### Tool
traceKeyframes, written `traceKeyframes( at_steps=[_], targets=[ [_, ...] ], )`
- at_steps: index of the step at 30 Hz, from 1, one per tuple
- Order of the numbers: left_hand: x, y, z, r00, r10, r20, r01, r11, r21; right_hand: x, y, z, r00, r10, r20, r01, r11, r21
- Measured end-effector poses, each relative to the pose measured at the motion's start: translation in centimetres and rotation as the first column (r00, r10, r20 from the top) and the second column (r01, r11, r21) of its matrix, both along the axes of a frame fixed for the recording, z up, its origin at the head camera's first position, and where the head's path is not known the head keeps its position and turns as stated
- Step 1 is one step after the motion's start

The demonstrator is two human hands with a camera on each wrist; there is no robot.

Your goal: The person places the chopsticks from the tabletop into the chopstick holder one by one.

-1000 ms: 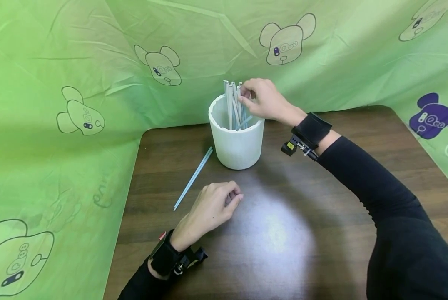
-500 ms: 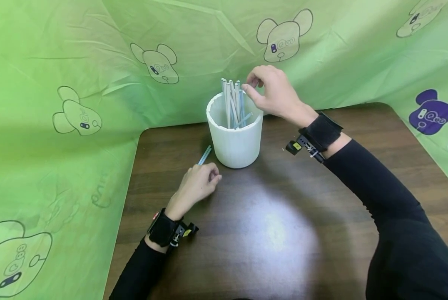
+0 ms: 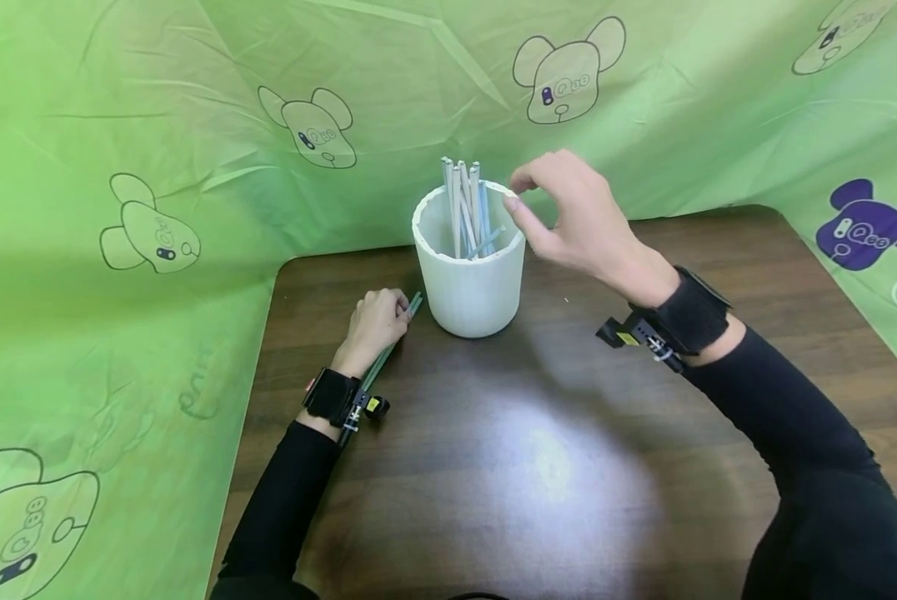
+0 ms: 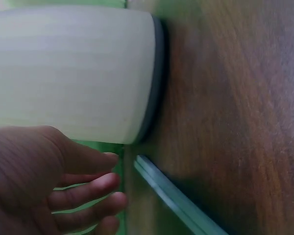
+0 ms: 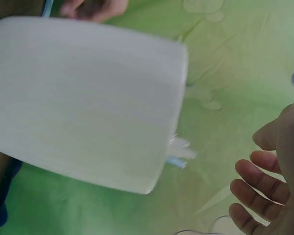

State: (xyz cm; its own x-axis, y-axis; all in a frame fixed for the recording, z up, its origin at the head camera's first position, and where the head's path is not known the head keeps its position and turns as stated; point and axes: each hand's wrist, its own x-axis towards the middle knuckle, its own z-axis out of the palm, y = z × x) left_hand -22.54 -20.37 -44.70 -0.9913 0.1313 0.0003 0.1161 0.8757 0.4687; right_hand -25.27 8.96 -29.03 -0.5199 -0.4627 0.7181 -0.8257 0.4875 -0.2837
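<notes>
A pair of pale blue-green chopsticks (image 3: 383, 357) lies on the table left of a white cylindrical container (image 3: 469, 296). My left hand (image 3: 376, 323) is low over this pair; in the left wrist view its fingers (image 4: 88, 193) are loosely bent, with a gap between them and the chopsticks' near ends (image 4: 174, 196). More chopsticks (image 3: 459, 196) stand upright in the container, and a shorter-looking blue one (image 3: 486, 242) leans low inside. Beside the container's right rim, my right hand (image 3: 579, 212) hovers with thumb and fingers spread apart, holding nothing.
The brown wooden table (image 3: 493, 467) has rounded back corners. A green printed cloth (image 3: 193, 108) hangs behind it and along the left side. Each wrist carries a black strap (image 3: 681, 312) with a small camera.
My left hand has moved forward and left, coming over the chopsticks on the table. My right hand has drawn away from the standing chopsticks to the right, its fingers spreading.
</notes>
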Motion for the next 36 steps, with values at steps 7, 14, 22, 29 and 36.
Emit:
traceKeyframes(
  at_steps=[7,14,22,29,36],
  targets=[
    [-0.9,0.3,-1.3,0.999,0.004,0.042,-0.003,0.999,-0.032,4.2,-0.2,-0.2,0.976,0.14,-0.167,-0.136,0.99,0.036],
    [-1.5,1.0,-2.0,0.997,0.048,0.055,-0.043,0.994,-0.102,8.2,-0.2,-1.7,0.944,0.279,-0.173,-0.247,0.951,0.186],
    [-2.2,1.7,-3.2,0.997,0.07,0.008,-0.068,0.986,-0.155,10.5,0.6,-3.9,0.954,0.293,-0.056,-0.274,0.934,0.23],
    [-2.6,2.2,-3.9,0.995,0.095,-0.036,-0.099,0.988,-0.121,12.1,0.9,-5.7,0.956,0.29,0.034,-0.286,0.908,0.305],
    [-2.2,2.1,-2.8,0.991,0.117,-0.068,-0.121,0.991,-0.065,12.8,1.3,-6.4,0.953,0.286,0.1,-0.303,0.904,0.301]
  ],
)
